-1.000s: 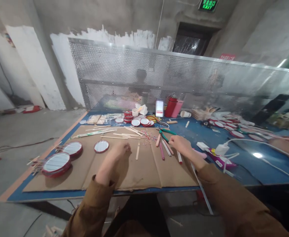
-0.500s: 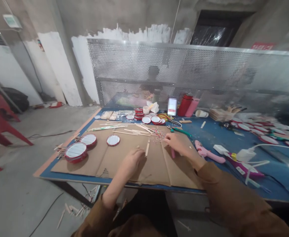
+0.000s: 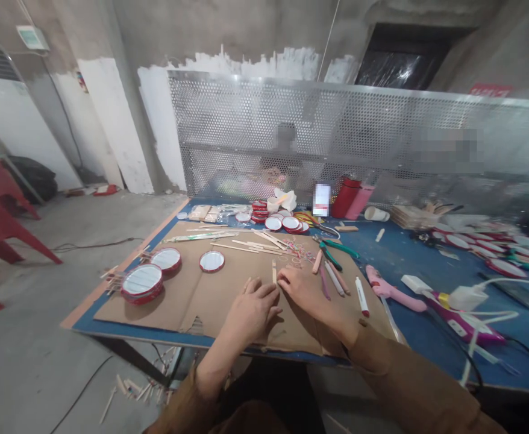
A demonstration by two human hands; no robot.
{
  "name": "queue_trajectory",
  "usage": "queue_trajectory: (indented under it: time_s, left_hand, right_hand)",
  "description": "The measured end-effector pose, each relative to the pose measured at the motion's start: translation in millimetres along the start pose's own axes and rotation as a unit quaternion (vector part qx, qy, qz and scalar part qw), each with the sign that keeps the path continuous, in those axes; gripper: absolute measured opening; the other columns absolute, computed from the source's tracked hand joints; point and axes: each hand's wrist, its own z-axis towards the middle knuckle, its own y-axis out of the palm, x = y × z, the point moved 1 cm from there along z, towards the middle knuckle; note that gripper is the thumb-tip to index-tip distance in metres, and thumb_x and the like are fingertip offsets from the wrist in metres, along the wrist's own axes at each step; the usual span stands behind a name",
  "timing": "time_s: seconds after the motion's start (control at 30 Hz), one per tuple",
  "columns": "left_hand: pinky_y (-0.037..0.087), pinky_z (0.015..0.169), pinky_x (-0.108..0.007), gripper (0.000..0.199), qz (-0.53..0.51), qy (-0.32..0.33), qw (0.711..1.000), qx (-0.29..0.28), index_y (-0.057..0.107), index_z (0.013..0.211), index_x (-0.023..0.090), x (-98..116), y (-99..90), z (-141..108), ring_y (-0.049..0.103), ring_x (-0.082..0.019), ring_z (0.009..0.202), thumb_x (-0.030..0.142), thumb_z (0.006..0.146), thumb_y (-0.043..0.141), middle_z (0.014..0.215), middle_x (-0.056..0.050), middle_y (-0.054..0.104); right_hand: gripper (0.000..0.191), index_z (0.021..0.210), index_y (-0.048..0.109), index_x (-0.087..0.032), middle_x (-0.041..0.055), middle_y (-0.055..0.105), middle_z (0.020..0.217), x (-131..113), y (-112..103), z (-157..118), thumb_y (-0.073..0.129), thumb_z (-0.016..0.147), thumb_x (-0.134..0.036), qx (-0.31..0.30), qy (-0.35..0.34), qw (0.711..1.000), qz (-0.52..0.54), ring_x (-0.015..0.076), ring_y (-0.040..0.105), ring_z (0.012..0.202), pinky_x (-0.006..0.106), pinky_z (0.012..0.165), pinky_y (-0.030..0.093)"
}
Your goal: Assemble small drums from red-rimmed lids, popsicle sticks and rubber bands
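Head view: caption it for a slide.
Left hand and right hand beside a wooden stick on cardboard, green-handled pliers beyond.

matt cardboard sheet [image 3: 246, 269], smooth wooden craft stick [image 3: 274, 268], perforated metal screen [image 3: 237, 114] with a dull sheen, smooth plastic glue gun [image 3: 397, 292], rough, patchily painted wall [image 3: 228, 27]

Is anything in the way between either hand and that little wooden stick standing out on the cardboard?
Nothing visible: the right hand is beside the near end of the wooden stick, the left hand just left of it. Contact is unclear.
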Motion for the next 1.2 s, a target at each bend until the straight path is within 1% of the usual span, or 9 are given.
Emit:
queue_trajectory:
  time_s: [0.13, 0.23, 0.37, 0.5, 0.6, 0.67, 0.93, 1.1, 1.2]
  left_hand:
    - [0.037, 0.104, -0.043, 0.030, -0.005, 0.006, 1.000, -0.003, 0.056, 0.116, 0.022, 1, -2.0, 0, 0.047, -0.023, 0.109, 0.035, 0.091, 0.047, 0.118, -0.005, 0.060]
    - [0.039, 0.101, -0.043, 0.027, -0.002, 0.005, 1.000, -0.001, 0.057, 0.114, 0.022, 1, -2.5, 0, 0.047, -0.024, 0.108, 0.034, 0.091, 0.047, 0.118, -0.005, 0.059]
    - [0.038, 0.103, -0.043, 0.027, -0.009, 0.001, 1.000, -0.002, 0.058, 0.113, 0.023, 2, -2.9, 0, 0.046, -0.025, 0.110, 0.033, 0.091, 0.047, 0.120, -0.004, 0.059]
    - [0.036, 0.106, -0.044, 0.029, -0.017, 0.003, 1.000, -0.001, 0.058, 0.116, 0.022, 1, -1.3, 0, 0.045, -0.025, 0.112, 0.033, 0.091, 0.047, 0.123, -0.003, 0.058]
    - [0.035, 0.106, -0.044, 0.030, -0.019, -0.001, 1.000, 0.001, 0.058, 0.117, 0.023, 0, 0.4, 0, 0.045, -0.025, 0.115, 0.035, 0.090, 0.050, 0.124, -0.004, 0.058]
    - [0.035, 0.106, -0.044, 0.031, -0.017, -0.004, 1.000, 0.000, 0.058, 0.118, 0.023, -1, 1.0, 0, 0.045, -0.025, 0.116, 0.035, 0.089, 0.052, 0.125, -0.004, 0.058]
    - [0.036, 0.105, -0.045, 0.034, -0.006, -0.002, 1.000, -0.014, 0.058, 0.119, 0.021, 0, 0.5, 1, 0.045, -0.026, 0.115, 0.034, 0.088, 0.054, 0.127, -0.004, 0.058]
    - [0.036, 0.105, -0.045, 0.029, -0.011, -0.007, 1.000, -0.009, 0.059, 0.114, 0.023, 2, -2.8, 0, 0.046, -0.025, 0.115, 0.035, 0.088, 0.054, 0.125, -0.005, 0.057]
    - [0.036, 0.106, -0.045, 0.031, -0.013, -0.013, 1.000, -0.008, 0.059, 0.113, 0.024, 4, -5.4, 0, 0.045, -0.026, 0.116, 0.040, 0.087, 0.056, 0.125, -0.004, 0.057]
  right_hand:
    - [0.017, 0.083, 0.064, -0.018, 0.0058, 0.067, 0.089, 0, 2, -1, 0.048, 0.088, -0.019, 0.000, -0.012, 1.000, 0.011, 0.0172, 0.058, 0.086, 0.026, 0.074, 0.036]
    - [0.019, 0.081, 0.065, -0.018, 0.0051, 0.068, 0.089, 12, -5, -1, 0.047, 0.087, -0.018, 0.000, -0.008, 1.000, 0.020, 0.0157, 0.059, 0.083, 0.025, 0.074, 0.037]
    - [0.023, 0.083, 0.065, -0.019, 0.0036, 0.069, 0.090, 49, -31, -4, 0.043, 0.087, -0.019, 0.029, 0.042, 0.999, 0.013, 0.0153, 0.060, 0.085, 0.024, 0.076, 0.038]
    - [0.024, 0.082, 0.067, -0.020, 0.0032, 0.070, 0.089, 98, -62, -15, 0.043, 0.086, -0.023, 0.059, 0.146, 0.987, -0.026, 0.0165, 0.061, 0.082, 0.024, 0.070, 0.039]
    - [0.024, 0.085, 0.068, -0.020, 0.0048, 0.071, 0.091, 127, -81, -27, 0.044, 0.084, -0.022, 0.058, 0.217, 0.972, -0.067, 0.0178, 0.062, 0.080, 0.024, 0.065, 0.037]
    - [0.023, 0.084, 0.068, -0.020, 0.0051, 0.071, 0.090, 139, -87, -34, 0.045, 0.084, -0.022, 0.043, 0.242, 0.965, -0.088, 0.0180, 0.062, 0.081, 0.024, 0.063, 0.035]
    - [0.020, 0.078, 0.068, -0.021, 0.0033, 0.070, 0.074, 151, -83, -48, 0.049, 0.083, -0.025, -0.025, 0.273, 0.953, -0.130, 0.0158, 0.061, 0.069, 0.023, 0.055, 0.030]
    - [0.019, 0.076, 0.066, -0.022, 0.0012, 0.067, 0.066, 147, -78, -53, 0.048, 0.083, -0.023, -0.043, 0.252, 0.957, -0.139, 0.0151, 0.060, 0.066, 0.023, 0.055, 0.029]
    - [0.019, 0.075, 0.065, -0.021, 0.0022, 0.068, 0.067, 145, -72, -54, 0.048, 0.084, -0.025, -0.052, 0.236, 0.959, -0.145, 0.0165, 0.060, 0.065, 0.024, 0.055, 0.028]
